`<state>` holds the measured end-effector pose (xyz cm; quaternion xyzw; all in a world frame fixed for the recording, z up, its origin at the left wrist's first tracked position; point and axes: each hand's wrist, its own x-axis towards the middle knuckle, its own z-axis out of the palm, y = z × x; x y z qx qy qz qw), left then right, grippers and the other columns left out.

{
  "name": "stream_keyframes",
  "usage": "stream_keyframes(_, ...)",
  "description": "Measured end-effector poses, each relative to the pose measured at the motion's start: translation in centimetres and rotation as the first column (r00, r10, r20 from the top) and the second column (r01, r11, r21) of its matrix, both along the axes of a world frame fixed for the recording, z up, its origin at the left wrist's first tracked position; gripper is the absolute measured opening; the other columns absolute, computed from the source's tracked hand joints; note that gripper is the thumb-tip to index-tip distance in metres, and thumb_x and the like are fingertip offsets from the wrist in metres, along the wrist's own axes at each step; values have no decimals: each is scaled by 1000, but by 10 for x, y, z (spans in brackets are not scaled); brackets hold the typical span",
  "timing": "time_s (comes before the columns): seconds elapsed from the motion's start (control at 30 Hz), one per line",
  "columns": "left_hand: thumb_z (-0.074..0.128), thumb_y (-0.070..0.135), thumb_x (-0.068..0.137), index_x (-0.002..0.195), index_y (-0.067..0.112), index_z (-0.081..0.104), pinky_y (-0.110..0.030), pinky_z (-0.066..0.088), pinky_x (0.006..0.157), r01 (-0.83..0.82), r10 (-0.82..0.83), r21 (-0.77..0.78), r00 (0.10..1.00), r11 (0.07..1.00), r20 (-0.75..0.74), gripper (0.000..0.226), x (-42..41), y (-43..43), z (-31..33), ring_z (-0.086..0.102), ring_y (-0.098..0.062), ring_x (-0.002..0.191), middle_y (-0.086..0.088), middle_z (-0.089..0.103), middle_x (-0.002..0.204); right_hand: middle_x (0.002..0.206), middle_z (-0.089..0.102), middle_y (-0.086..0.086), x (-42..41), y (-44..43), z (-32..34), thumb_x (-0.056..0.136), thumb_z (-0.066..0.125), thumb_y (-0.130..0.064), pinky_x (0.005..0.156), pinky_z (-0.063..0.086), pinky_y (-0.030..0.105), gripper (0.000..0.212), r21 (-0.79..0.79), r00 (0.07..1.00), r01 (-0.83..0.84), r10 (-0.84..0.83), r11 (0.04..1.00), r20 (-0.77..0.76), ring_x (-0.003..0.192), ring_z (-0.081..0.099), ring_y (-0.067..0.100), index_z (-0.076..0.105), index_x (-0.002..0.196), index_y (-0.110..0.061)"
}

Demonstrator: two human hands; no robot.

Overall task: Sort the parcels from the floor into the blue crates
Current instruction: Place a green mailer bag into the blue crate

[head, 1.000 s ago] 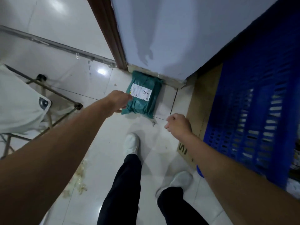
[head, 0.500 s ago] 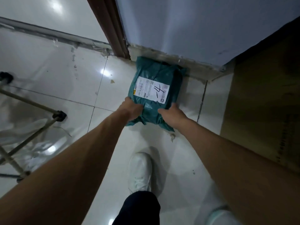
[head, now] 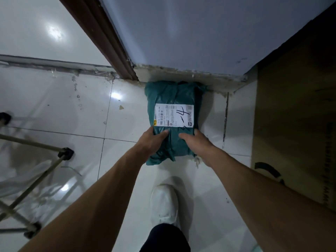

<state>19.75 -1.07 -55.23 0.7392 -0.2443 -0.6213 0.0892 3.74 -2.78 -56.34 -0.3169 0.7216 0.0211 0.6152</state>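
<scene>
Centre frame: left hand [head: 151, 142] and right hand [head: 197, 143] curl around green parcel [head: 171, 96], near end only. Slick film; far end may sag, slip.

Parcel [head: 174, 99] sits with its far end against the wall [head: 190, 33], so I have no way in from behind. My right side is closed off by a cardboard box [head: 294, 124], with only a narrow strip of floor [head: 236, 124] between. Left of the parcel the tiles lie open as far as the metal frame [head: 36, 171]. My white shoe [head: 164, 204] stands just on the near side.
</scene>
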Motion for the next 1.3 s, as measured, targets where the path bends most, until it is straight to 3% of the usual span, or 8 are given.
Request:
stream_keyframes(0.27, 55, 38, 101, 147, 27, 46, -43, 46, 108, -48, 48, -1, 999, 999, -24, 48, -23, 30, 115, 57, -25, 121, -4, 58, 141, 124, 63, 4, -29, 19, 117, 89, 60, -45, 99, 52, 43, 50, -17, 999, -35, 35, 999, 20, 109, 63, 25, 53, 134, -23)
stream_keyframes(0.4, 55, 36, 102, 148, 24, 46, -35, 45, 103, -17, 17, -48, 1000, 999, -9, 49, -41, 37, 199, 56, -24, 122, -4, 56, 142, 126, 63, 2, -52, 33, 203, 79, 58, -52, 99, 52, 42, 60, -16, 999, -19, 19, 1000, 32, 109, 63, 23, 53, 134, -26)
stream_keyframes(0.6, 56, 39, 101, 143, 25, 49, -35, 49, 103, 19, -21, -101, 1000, 995, -22, 45, -68, 60, 353, 60, -20, 115, 0, 60, 136, 112, 64, -7, -95, 58, 357, 93, 61, -38, 75, 50, 24, 38, -45, 996, -46, 49, 998, 72, 92, 62, 6, 56, 130, -29)
stream_keyframes(0.8, 57, 43, 98, 145, 27, 46, -41, 53, 100, -31, 29, -179, 999, 983, -15, 51, -91, 90, 504, 61, -23, 117, -2, 58, 136, 121, 68, -6, -123, 98, 507, 91, 63, -35, 93, 53, 32, 37, -112, 985, 77, -58, 991, 165, 101, 66, 9, 61, 128, -30)
stream_keyframes(0.9, 56, 41, 99, 144, 27, 47, -34, 54, 91, -52, 53, -244, 999, 968, -5, 48, -103, 103, 578, 61, -21, 115, 0, 59, 134, 118, 64, -9, -134, 120, 581, 96, 61, -30, 87, 47, 25, 36, -154, 973, 130, -96, 980, 212, 99, 62, 5, 57, 132, -31)
stream_keyframes(1.07, 57, 42, 98, 137, 31, 53, -37, 58, 88, -66, 64, -318, 998, 946, -17, 41, -131, 115, 667, 66, -20, 107, -2, 63, 127, 110, 65, -11, -163, 144, 659, 95, 62, -32, 69, 45, 12, 27, -262, 958, 207, -141, 943, 251, 88, 58, -6, 63, 122, -35)
stream_keyframes(1.17, 60, 42, 97, 132, 31, 56, -41, 60, 87, -98, 93, -356, 995, 929, -30, 36, -151, 119, 702, 70, -21, 101, -3, 67, 120, 115, 71, -10, -180, 156, 688, 81, 64, -51, 92, 56, 35, 25, -311, 936, 278, -184, 909, 299, 100, 67, 10, 69, 103, -40)
stream_keyframes(1.3, 62, 38, 97, 134, 28, 56, -42, 61, 85, -112, 84, -419, 993, 901, -85, 39, -186, 124, 736, 73, -23, 100, -4, 69, 119, 126, 67, -9, -214, 166, 718, 94, 60, -43, 104, 50, 40, 42, -342, 884, 382, -231, 859, 407, 112, 64, 12, 62, 133, -31)
